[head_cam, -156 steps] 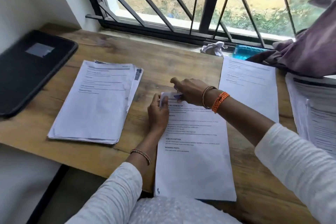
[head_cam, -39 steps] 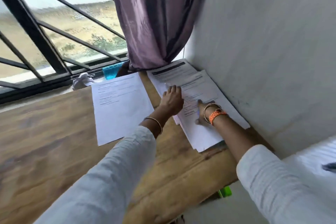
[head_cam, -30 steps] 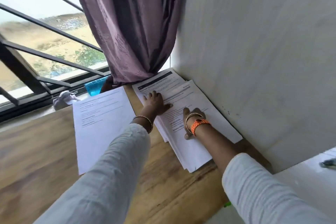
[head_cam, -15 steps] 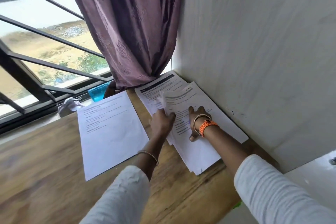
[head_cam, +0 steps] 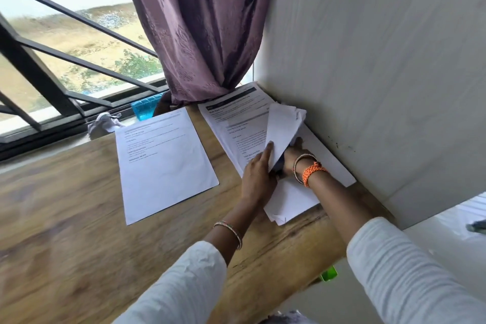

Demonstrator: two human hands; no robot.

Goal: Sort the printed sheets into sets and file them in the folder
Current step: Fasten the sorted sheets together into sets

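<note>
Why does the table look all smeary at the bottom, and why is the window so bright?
Head view: the wooden table near the bottom left is smeared by motion blur; the window glows pale from daylight outside; the lifted sheets are softly blurred, while print on the single sheet is too fuzzy to read.
</note>
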